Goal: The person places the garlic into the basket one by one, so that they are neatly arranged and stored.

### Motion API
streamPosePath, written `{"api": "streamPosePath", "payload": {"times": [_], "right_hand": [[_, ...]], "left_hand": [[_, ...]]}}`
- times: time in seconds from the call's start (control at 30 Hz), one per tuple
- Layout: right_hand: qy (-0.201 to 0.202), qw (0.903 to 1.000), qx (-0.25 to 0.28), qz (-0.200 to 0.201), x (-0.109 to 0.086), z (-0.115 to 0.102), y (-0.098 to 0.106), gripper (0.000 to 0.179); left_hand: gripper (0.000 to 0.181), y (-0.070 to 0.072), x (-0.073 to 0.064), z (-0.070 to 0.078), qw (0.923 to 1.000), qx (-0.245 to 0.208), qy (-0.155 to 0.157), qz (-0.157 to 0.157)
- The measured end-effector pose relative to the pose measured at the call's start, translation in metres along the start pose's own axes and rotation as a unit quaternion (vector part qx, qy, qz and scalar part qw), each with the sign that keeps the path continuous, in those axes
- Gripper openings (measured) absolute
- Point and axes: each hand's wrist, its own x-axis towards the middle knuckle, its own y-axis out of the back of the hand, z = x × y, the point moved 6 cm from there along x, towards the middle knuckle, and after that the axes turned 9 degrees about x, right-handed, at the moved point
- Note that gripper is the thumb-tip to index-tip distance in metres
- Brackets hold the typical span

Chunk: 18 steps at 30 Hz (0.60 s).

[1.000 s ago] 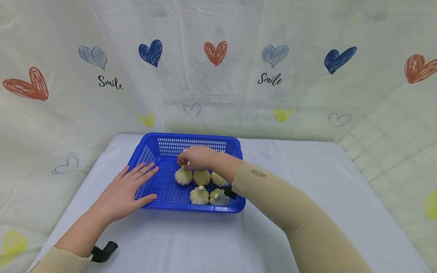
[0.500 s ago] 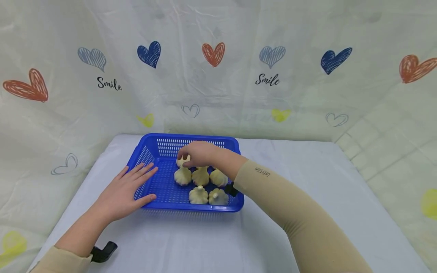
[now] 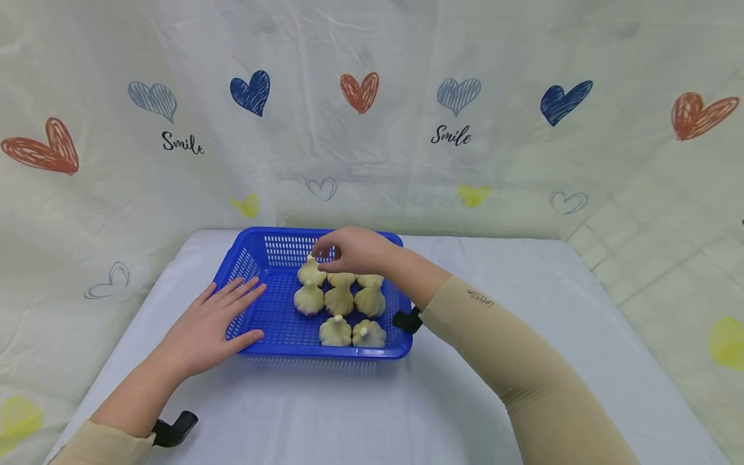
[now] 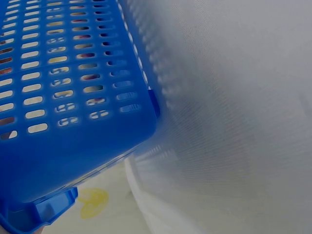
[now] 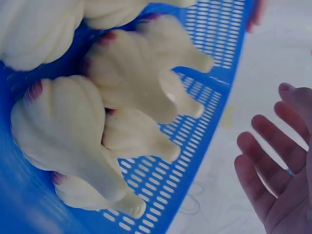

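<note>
Blue basket (image 3: 256, 255) stays put under your flat, spread left hand (image 3: 212, 326); right hand (image 3: 351, 250) pinches the far-left dumpling (image 3: 310, 273).

The blue basket (image 3: 273, 248) is a shallow rectangular tray of plastic with slotted walls and a perforated floor; it stands flat on the white table, a little left of the centre of the head view. Inside it are cream-white dumplings (image 3: 339, 300) with pleated bodies and a small twisted tip on top. They sit upright in the right half of the basket, close together and touching: two in the near row, three in the middle row, more in the far row, partly hidden. The dumpling at the far left (image 3: 310, 272) stands just beside the back wall. The left half of the basket floor is bare
</note>
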Motion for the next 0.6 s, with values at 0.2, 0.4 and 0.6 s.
{"api": "streamPosePath", "payload": {"times": [0.2,0.4,0.6], "right_hand": [[-0.009,0.9986,0.022,0.047,-0.027,0.007,0.02,0.03],[-0.021,0.9961,0.032,0.079,-0.055,0.024,0.033,0.03],[-0.03,0.9943,0.02,0.1,-0.084,0.042,0.036,0.028]], "left_hand": [[0.08,0.003,-0.001,0.002,0.9999,0.002,-0.005,0.014],[0.08,0.002,0.0,0.002,1.0,0.005,-0.005,0.001],[0.08,0.001,-0.001,0.003,1.0,-0.001,-0.006,0.001]]}}
